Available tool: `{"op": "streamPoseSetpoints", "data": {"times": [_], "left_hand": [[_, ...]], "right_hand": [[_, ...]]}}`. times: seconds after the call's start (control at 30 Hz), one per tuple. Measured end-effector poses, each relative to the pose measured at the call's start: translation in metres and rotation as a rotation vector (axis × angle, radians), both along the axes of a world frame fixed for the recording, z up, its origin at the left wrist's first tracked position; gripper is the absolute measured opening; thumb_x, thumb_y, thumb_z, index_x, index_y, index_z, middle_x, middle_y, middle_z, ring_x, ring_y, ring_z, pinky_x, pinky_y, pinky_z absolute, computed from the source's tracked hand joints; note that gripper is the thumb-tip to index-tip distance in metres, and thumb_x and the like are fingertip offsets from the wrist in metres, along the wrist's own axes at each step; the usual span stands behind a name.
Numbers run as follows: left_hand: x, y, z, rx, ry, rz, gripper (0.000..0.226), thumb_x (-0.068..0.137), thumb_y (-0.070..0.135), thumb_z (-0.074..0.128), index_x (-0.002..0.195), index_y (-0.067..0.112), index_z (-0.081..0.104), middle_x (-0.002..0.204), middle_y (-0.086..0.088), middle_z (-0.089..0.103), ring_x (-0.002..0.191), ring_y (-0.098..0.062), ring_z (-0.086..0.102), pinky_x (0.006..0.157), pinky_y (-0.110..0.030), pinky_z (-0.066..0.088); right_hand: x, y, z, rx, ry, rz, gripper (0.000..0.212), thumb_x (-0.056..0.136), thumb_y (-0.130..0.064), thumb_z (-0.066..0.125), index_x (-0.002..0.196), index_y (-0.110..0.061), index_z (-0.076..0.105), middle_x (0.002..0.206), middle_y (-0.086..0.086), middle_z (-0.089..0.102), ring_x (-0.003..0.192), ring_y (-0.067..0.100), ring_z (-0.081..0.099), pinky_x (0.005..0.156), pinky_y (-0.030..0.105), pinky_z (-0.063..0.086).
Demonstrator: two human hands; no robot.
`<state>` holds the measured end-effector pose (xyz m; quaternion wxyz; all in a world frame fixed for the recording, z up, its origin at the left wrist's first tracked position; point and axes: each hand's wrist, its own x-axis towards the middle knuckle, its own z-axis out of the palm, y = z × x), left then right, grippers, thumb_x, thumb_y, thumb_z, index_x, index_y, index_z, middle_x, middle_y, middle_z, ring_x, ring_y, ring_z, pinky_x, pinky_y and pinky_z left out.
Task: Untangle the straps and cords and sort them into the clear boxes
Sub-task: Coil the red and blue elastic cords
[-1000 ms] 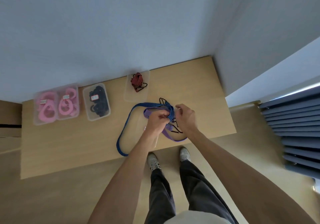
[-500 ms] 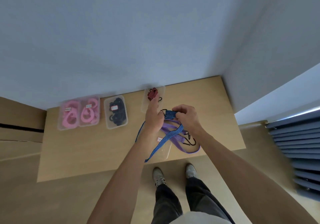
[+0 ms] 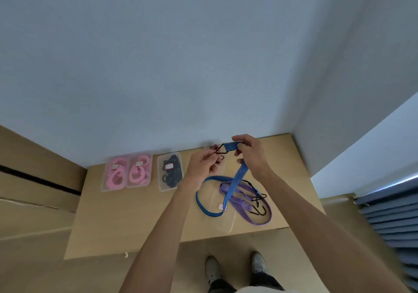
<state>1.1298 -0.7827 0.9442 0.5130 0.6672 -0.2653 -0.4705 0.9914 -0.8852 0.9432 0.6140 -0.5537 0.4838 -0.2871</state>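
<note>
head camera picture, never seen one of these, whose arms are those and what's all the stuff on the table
There is no machine here. The camera sits on a person's head and looks forward and down, so the two bare arms are the wearer's own, with their shoes at the bottom. The left hand pinches the black hook end of a blue striped elastic strap, and the right hand grips the strap just past it, lifting it off the wooden table. The strap's loop hangs down onto a purple strap with black hooks, which lies partly over an empty clear box. Along the wall stand two clear boxes of pink cords and one clear box of black cords. Behind the hands is another box, mostly hidden.
</note>
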Motion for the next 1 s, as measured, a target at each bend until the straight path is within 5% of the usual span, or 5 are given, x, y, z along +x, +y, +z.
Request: {"op": "streamPoseSetpoints", "data": {"times": [0.2, 0.53, 0.67, 0.87, 1.0], "left_hand": [[0.004, 0.001, 0.055, -0.129, -0.101, 0.103, 0.017, 0.097, 0.002, 0.059, 0.085, -0.004, 0.07, 0.063, -0.011, 0.067, 0.045, -0.014, 0.059, 0.047, -0.019, 0.046], [0.017, 0.025, 0.06, 0.122, -1.022, -0.049, 0.022, 0.091, 0.005, 0.055, 0.08, 0.001, 0.073, 0.071, -0.016, 0.068, 0.062, -0.026, 0.048, 0.061, -0.037, 0.038], [0.017, 0.037, 0.082, -0.039, -0.96, -0.145, 0.023, 0.086, -0.004, 0.053, 0.064, 0.001, 0.06, 0.06, -0.02, 0.056, 0.056, -0.022, 0.038, 0.058, -0.033, 0.029], [0.006, 0.057, 0.126, -0.3, -0.39, -0.144, 0.023, 0.098, 0.004, 0.056, 0.08, 0.006, 0.071, 0.06, -0.001, 0.063, 0.048, -0.01, 0.049, 0.05, -0.018, 0.042], [0.0, 0.058, 0.144, -0.421, -0.235, -0.078, 0.021, 0.099, 0.007, 0.057, 0.083, 0.006, 0.071, 0.064, 0.0, 0.063, 0.052, -0.013, 0.046, 0.053, -0.021, 0.041]], "right_hand": [[0.014, 0.027, 0.031, -0.034, 0.066, 0.229, 0.03, 0.104, -0.02, 0.044, 0.081, -0.009, 0.06, 0.07, 0.007, 0.064, 0.056, 0.018, 0.059, 0.048, 0.029, 0.047], [0.03, 0.037, 0.103, -0.627, 0.635, 0.669, 0.02, 0.08, -0.005, 0.055, 0.089, -0.011, 0.071, 0.08, 0.001, 0.069, 0.072, 0.021, 0.065, 0.062, 0.028, 0.048], [0.023, 0.026, 0.122, -0.721, 0.438, 0.597, 0.017, 0.087, -0.006, 0.064, 0.099, -0.014, 0.073, 0.099, 0.0, 0.07, 0.089, 0.017, 0.062, 0.081, 0.031, 0.052], [0.005, 0.017, 0.141, -0.299, -0.014, 0.532, 0.017, 0.087, -0.001, 0.066, 0.081, -0.014, 0.074, 0.077, 0.0, 0.067, 0.068, 0.011, 0.057, 0.063, 0.023, 0.05], [0.007, 0.04, 0.132, -0.204, -0.029, 0.56, 0.019, 0.092, -0.013, 0.058, 0.079, -0.011, 0.072, 0.083, 0.008, 0.072, 0.083, 0.013, 0.065, 0.087, 0.036, 0.052]]}}
